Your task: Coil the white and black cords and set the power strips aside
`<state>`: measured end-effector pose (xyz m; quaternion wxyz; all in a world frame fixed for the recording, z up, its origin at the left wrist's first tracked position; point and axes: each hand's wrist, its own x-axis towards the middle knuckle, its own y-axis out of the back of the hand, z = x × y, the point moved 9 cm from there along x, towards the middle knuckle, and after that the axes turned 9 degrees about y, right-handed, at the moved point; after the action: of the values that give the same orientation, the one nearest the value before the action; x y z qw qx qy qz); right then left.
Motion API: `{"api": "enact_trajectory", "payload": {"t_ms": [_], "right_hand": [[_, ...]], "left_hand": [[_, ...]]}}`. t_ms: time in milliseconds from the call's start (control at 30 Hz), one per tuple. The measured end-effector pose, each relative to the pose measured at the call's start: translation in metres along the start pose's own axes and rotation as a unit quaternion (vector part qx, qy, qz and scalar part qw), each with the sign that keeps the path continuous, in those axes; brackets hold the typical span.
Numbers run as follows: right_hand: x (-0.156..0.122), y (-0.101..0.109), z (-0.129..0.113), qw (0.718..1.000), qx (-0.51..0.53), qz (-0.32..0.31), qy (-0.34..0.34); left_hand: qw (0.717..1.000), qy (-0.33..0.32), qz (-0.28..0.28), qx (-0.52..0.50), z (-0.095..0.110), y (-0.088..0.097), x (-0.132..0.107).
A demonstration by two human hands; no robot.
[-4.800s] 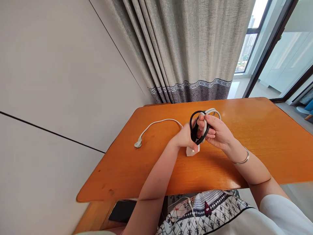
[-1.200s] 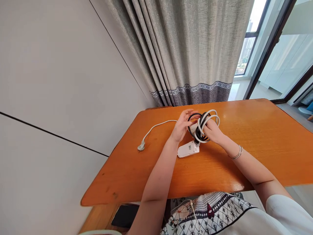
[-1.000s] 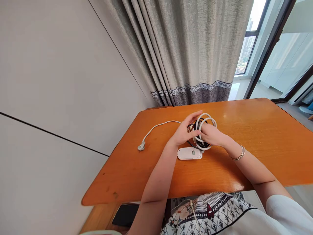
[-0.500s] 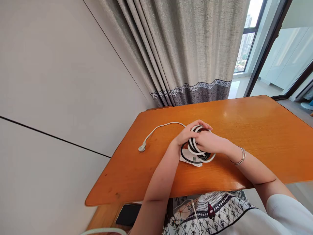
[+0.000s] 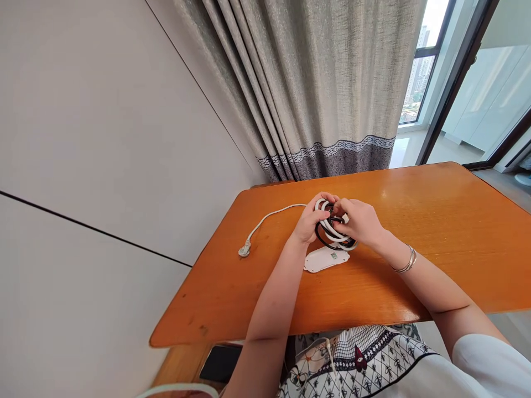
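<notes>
Two cords, one white (image 5: 334,237) and one black (image 5: 318,232), make a single loose coil over the table (image 5: 435,221), just beyond a white plastic block (image 5: 326,259), w/ the lowest loops meeting its far edge. L hand (image 5: 307,222) grips the coil's L side, fingers round the back, thumb across the front. R hand (image 5: 362,222) is bent in from the other side, fingertips narrow at the coil's middle, by a black stretch; can't tell what, if anything, they pinch. Approx. half a sec. ago, R hand lay deep in the loops & the coil covered much of the block; now it's up & off, most of the block shows, & handling looks centred on the coil's middle, L hand apparently bearing the hold. Thin lead (image 5: 265,217) w/ plug (image 5: 244,250) lies at L, same as before.
</notes>
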<state>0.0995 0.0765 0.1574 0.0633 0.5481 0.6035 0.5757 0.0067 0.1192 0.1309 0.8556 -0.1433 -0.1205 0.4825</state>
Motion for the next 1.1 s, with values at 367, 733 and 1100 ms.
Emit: {"api": "enact_trajectory", "payload": {"t_ms": [367,733,1100], "right_hand": [[0.0,0.009,0.038,0.958,0.232,0.137,-0.1],[0.008,0.003,0.052,0.889,0.414,0.137,-0.141],[0.003,0.006,0.032,0.929,0.334,0.111,-0.113]], "left_hand": [[0.998,-0.032,0.06,0.007,-0.012,-0.001,0.002],[0.996,-0.044,0.046,0.063,-0.005,-0.003,0.002],[0.987,-0.032,0.08,0.134,0.001,-0.021,-0.011]]}}
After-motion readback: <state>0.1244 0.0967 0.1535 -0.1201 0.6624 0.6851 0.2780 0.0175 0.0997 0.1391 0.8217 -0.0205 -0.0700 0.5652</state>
